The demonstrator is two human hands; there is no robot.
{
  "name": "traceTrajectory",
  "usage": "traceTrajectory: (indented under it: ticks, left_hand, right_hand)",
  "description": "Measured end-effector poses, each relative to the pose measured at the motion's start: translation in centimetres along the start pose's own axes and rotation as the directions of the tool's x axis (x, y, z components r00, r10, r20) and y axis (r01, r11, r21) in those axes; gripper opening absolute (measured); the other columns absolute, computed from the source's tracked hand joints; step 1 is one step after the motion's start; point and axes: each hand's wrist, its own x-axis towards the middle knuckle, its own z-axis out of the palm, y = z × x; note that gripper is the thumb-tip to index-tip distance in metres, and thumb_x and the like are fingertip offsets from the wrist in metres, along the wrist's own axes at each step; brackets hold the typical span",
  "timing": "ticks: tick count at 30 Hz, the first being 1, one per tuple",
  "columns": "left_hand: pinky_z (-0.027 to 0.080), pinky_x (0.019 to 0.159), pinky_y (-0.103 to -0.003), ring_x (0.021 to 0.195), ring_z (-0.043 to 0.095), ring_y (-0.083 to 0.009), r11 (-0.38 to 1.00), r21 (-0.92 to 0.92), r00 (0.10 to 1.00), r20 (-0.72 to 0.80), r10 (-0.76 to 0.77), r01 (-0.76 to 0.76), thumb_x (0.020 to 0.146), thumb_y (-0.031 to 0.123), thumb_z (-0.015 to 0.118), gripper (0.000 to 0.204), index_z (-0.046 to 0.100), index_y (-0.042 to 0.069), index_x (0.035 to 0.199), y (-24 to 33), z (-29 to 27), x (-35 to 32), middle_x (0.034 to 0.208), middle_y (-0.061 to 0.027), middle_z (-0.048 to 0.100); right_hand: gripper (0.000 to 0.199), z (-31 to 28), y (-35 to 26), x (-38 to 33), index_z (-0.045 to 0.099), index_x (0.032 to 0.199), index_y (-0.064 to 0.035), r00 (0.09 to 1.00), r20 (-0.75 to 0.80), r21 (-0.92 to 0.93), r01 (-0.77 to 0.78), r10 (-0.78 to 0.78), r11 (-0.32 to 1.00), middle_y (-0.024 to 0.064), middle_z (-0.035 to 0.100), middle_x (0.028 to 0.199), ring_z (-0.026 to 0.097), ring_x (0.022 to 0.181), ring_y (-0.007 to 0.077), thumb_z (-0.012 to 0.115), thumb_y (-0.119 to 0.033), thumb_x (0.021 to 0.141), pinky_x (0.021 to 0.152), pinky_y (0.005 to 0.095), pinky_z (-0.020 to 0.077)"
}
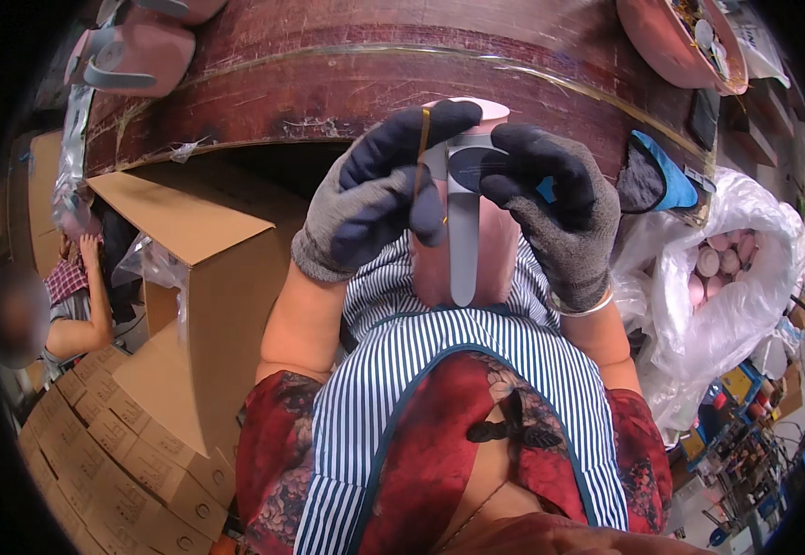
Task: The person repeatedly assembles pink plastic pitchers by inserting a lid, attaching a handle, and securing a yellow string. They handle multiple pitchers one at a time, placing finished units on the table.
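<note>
A pink pitcher [497, 254] with a long grey handle [463, 245] stands upright against my striped apron, at the table's near edge. My left hand [365, 190], in a grey and dark blue glove, is beside its upper left; a thin gold cord [421, 153] stretches across the index finger and thumb. My right hand [560, 194], gloved alike, has its fingers bent around the right side of a dark oval tag [473, 168], which lies before the top of the handle. Whether the cord joins the tag is hidden.
Pink pitchers [148, 60] stand at the table's far left. A pink basin [638, 42] with tags and gold cords sits far right, a blue-grey cloth [657, 180] nearer. Beside me are an open carton [236, 324] and a plastic bag [648, 342] of pink lids. Another person [74, 305] works at left.
</note>
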Motion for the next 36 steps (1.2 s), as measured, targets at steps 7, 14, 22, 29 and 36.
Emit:
traceTrajectory:
  ticks: [7,14,22,29,36]
  left_hand:
    - [0.052,0.083,-0.030,0.091,0.065,-0.0209,0.281,0.958,0.992,0.023,0.127,-0.058,0.078,-0.003,0.074,0.032,0.072,0.002,0.109,5.1,2.1,1.1,0.101,-0.0102,0.067]
    - [0.049,0.082,-0.039,0.092,0.062,-0.0318,-0.245,0.967,0.976,0.113,0.187,-0.065,0.079,0.000,0.064,0.031,0.069,0.009,0.107,7.5,-2.7,3.4,0.097,-0.0115,0.065]
    - [0.033,0.114,-0.044,0.143,0.036,-0.0331,0.175,0.959,0.877,0.119,0.466,-0.223,0.091,0.009,0.061,0.038,0.061,0.006,0.129,-1.9,-4.4,-1.8,0.156,-0.0192,0.033]
    - [0.036,0.111,-0.047,0.138,0.041,-0.0359,0.296,0.881,0.914,0.286,0.288,-0.369,0.093,0.033,0.068,0.030,0.067,0.011,0.113,-4.5,-4.6,2.8,0.155,-0.0196,0.035]
    - [0.042,0.106,-0.043,0.125,0.051,-0.0322,-0.285,0.858,0.768,0.511,0.386,-0.427,0.090,0.010,0.067,0.022,0.070,-0.001,0.109,-4.3,-0.7,2.2,0.125,-0.0146,0.062]
  right_hand:
    - [0.058,1.3,-0.3,0.3,0.048,0.132,0.0001,0.959,-0.151,0.296,-0.190,0.242,0.936,0.0143,0.064,0.117,0.066,0.101,0.0184,0.074,0.006,0.080,0.088,0.0316,0.0563]
    - [0.051,3.8,3.4,-3.2,0.052,0.133,0.0042,0.983,-0.117,0.211,-0.114,0.141,0.971,0.0166,0.058,0.129,0.061,0.112,0.0213,0.071,-0.002,0.087,0.098,0.0335,0.0503]
    - [0.047,1.3,3.6,-4.1,0.059,0.133,-0.0098,0.976,0.144,-0.356,0.207,-0.166,0.911,0.0183,0.058,0.133,0.056,0.117,0.0370,0.063,-0.018,0.086,0.099,0.0462,0.0443]
    - [0.042,-0.4,1.5,-11.6,0.060,0.124,-0.0038,0.928,-0.284,-0.279,0.160,-0.240,0.947,0.0180,0.061,0.126,0.059,0.118,0.0334,0.072,-0.012,0.085,0.100,0.0424,0.0472]
    - [0.045,-15.2,7.4,-42.5,0.054,0.133,-0.0014,0.178,-0.969,-0.069,-0.858,0.168,0.509,0.0162,0.064,0.124,0.061,0.112,0.0250,0.062,-0.024,0.095,0.096,0.0347,0.0479]
